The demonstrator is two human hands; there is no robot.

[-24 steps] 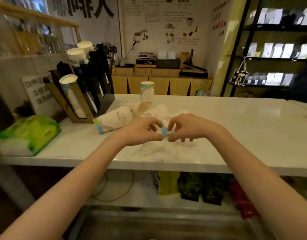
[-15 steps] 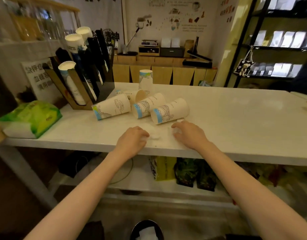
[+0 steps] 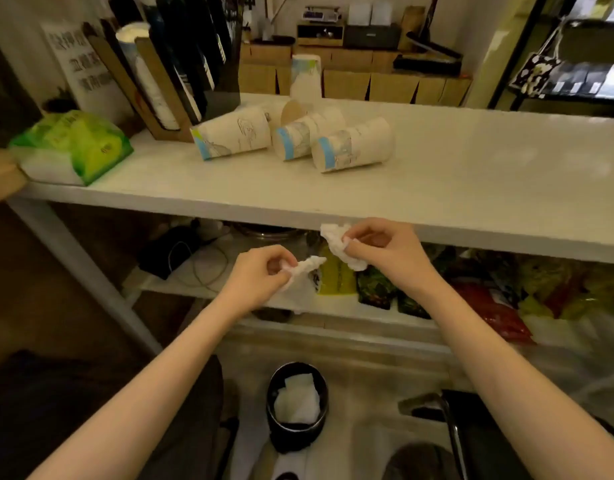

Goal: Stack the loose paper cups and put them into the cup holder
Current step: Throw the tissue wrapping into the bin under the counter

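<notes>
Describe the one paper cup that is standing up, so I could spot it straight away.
Start at the long white counter and look to its far edge, just right of the dark cup holder. The upright cup stands there, behind the cluster of cups lying down. It alone is on end rather than tipped on its side, with a blue-green band near its top.

Both my forearms reach forward and a little inward, bare, with the wrists held below the edge of the counter. My left hand is curled, with thumb and fingers pinched on a crumpled piece of white tissue. My right hand is higher and also curled, its fingertips pinching another crumpled tissue piece.
</notes>
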